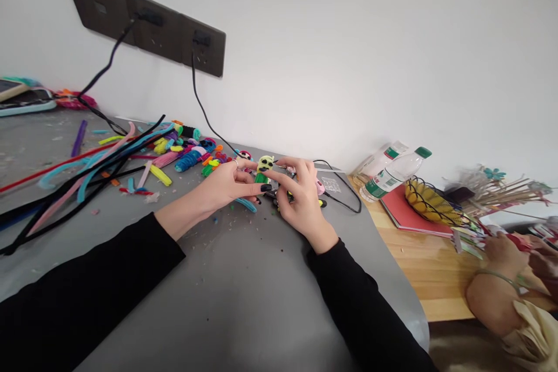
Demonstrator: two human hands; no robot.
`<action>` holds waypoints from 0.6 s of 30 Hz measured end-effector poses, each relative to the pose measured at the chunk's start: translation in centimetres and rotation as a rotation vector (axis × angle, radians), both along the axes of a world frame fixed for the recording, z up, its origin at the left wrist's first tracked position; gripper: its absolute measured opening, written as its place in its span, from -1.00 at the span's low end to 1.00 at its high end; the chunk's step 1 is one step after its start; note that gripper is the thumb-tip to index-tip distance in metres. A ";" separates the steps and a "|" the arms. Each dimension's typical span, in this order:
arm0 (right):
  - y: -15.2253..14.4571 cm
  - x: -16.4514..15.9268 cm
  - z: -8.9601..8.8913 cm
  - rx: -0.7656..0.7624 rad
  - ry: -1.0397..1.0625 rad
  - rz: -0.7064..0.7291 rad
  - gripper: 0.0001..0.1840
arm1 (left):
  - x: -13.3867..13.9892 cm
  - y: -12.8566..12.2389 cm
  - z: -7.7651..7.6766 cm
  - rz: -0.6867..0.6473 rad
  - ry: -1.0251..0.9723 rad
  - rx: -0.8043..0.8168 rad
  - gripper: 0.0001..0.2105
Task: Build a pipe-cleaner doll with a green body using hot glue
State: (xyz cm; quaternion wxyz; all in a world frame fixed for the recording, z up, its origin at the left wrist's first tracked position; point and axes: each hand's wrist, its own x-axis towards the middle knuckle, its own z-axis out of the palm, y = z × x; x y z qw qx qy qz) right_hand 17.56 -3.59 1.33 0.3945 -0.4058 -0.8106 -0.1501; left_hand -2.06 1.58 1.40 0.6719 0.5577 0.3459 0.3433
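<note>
dial centred on the small fuzzy figure (264,164), pale yellow above and green below, located between the two hands over the grey table (244,314). left hand (226,183): thumb and forefinger narrowed about the figure's lower part, holding it. right hand (300,189): fingers bent and spaced apart, one touching the figure's front; whether they grip it, cannot tell.

surroundings: a blue fuzzy strip (246,204) lies at 7 o'clock, just beside the left hand. coloured fuzzy pieces (189,160) are heaped at 9 o'clock; farther out, same bearing, long loose pipe cleaners (93,168) cross one another. a black cord (200,102) drops from the wall socket panel (172,40), at 10 to 11 o'clock, towards the pieces near the left hand. a second cord (355,207) loops at 4 o'clock.

obstruction: the right hand partly covers a pink item (320,187) and dark items beneath.

at 3 o'clock, on the wooden table (418,267): two bottles (401,170), a red folder (399,209) and a wire basket (429,203) with yellow contents. another person's hands (505,253) are at work towards 4 o'clock.

markings: bottle label (380,184) green and white; print too small to read.
</note>
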 end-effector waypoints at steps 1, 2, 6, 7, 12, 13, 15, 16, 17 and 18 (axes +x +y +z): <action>0.0 0.0 0.0 -0.002 0.002 0.003 -0.46 | 0.0 0.0 0.0 0.003 -0.003 -0.006 -0.21; 0.0 0.0 0.0 -0.002 0.007 0.006 -0.45 | 0.0 0.0 0.0 0.007 -0.004 -0.011 -0.21; 0.0 0.0 0.0 0.029 0.060 0.003 -0.37 | -0.1 0.1 -0.1 -0.004 0.006 0.001 -0.26; 0.0 0.0 0.0 0.037 0.071 0.001 -0.37 | -0.1 0.2 -0.2 -0.009 0.005 0.009 -0.27; 0.0 0.1 0.0 0.037 0.067 -0.020 -0.43 | -0.2 0.3 -0.3 -0.008 0.002 0.032 -0.28; 0.0 0.1 0.0 0.035 0.061 -0.021 -0.44 | -0.2 0.2 -0.2 -0.005 0.010 0.030 -0.28; 0.0 0.1 -0.1 0.027 0.051 -0.020 -0.44 | -0.3 0.2 -0.1 -0.004 0.020 0.026 -0.29; 0.0 0.1 -0.1 0.017 0.047 -0.024 -0.44 | -0.3 0.1 -0.1 -0.004 0.021 0.024 -0.29; 0.0 0.1 -0.1 0.005 0.043 -0.031 -0.44 | -0.3 0.1 -0.1 -0.003 0.020 0.023 -0.28; 0.0 0.1 -0.2 -0.008 0.040 -0.041 -0.44 | -0.3 0.1 -0.1 -0.003 0.019 0.024 -0.28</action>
